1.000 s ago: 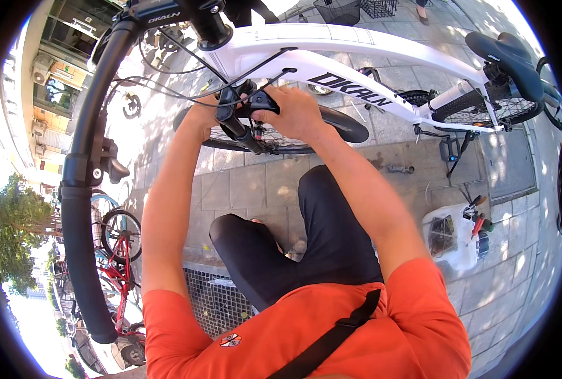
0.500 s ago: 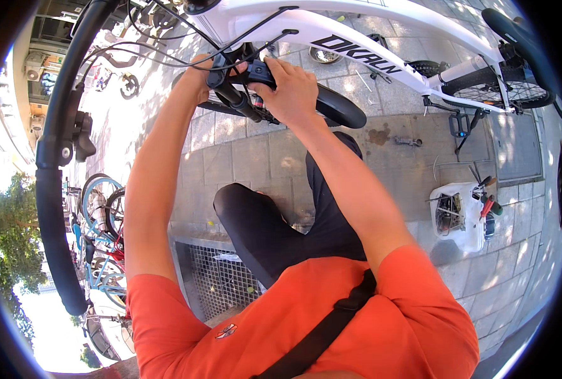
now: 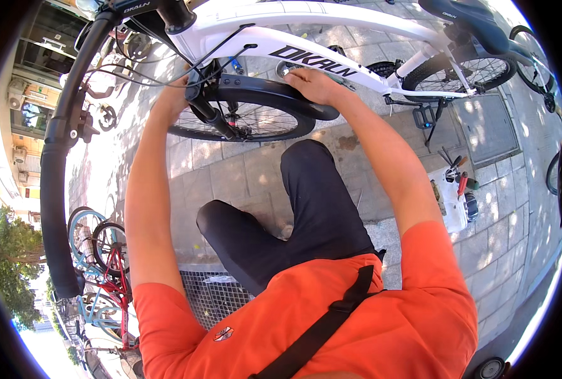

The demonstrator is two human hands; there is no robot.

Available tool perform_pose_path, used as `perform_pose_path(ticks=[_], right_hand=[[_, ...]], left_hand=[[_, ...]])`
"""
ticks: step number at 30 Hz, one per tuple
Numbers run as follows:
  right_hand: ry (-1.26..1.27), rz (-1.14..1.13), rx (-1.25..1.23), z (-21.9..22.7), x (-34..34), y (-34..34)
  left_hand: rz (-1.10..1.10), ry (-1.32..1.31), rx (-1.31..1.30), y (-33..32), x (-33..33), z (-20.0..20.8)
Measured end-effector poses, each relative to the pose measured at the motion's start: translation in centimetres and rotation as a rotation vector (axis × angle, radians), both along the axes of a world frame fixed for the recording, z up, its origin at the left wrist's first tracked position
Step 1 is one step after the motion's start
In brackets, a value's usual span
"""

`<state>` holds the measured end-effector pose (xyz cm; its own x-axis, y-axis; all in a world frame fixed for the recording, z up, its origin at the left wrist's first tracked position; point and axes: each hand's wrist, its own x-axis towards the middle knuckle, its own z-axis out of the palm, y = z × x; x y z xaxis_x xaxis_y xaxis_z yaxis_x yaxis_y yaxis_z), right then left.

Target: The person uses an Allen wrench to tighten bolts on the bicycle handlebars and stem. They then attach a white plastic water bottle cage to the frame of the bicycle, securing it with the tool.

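A white bicycle frame (image 3: 372,79) stands across the top, with its black fork (image 3: 214,118) and front wheel (image 3: 281,135) before me. Over the tyre lies a black mudguard (image 3: 274,93), its front end beside the fork. My left hand (image 3: 175,100) is at the left side of the fork; its fingers are mostly hidden behind the fork and cables. Beyond the mudguard, my right hand (image 3: 315,85) reaches to a small metal bowl (image 3: 284,66) under the frame. Its fingers are bent together at the bowl's edge; what they pinch, if anything, is hidden.
The black handlebar (image 3: 56,151) curves down the left side. A pedal (image 3: 424,117) sticks out at the right, above a white container (image 3: 456,218) with tools (image 3: 463,182). A metal grate (image 3: 208,297) lies by my knee; parked bicycles (image 3: 121,309) stand at far left.
My right hand has left the mudguard's front end and moved right to the bowl. My left hand has shifted left and slightly down beside the fork. The whole view has shifted too.
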<state>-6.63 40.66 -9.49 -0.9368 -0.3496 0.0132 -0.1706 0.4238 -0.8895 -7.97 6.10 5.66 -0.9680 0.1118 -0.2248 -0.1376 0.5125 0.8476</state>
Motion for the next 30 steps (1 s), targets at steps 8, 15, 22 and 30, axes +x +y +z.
perform_pose_path(ticks=[8,15,22,30], right_hand=[[0.200,0.036,0.180,2.4,1.1,-5.3],[0.231,0.079,0.170,1.8,-0.3,-5.1],[0.138,0.061,0.203,1.5,0.0,-5.8],[0.258,-0.057,0.254,-1.4,1.2,-7.6]], left_hand=[[-0.018,0.039,-0.349,2.6,1.0,2.3],[-0.034,-0.065,-0.454,2.4,-0.4,3.0],[-0.129,0.089,-0.286,2.1,-1.4,1.8],[0.010,-0.102,-0.161,2.2,-1.2,1.9]])
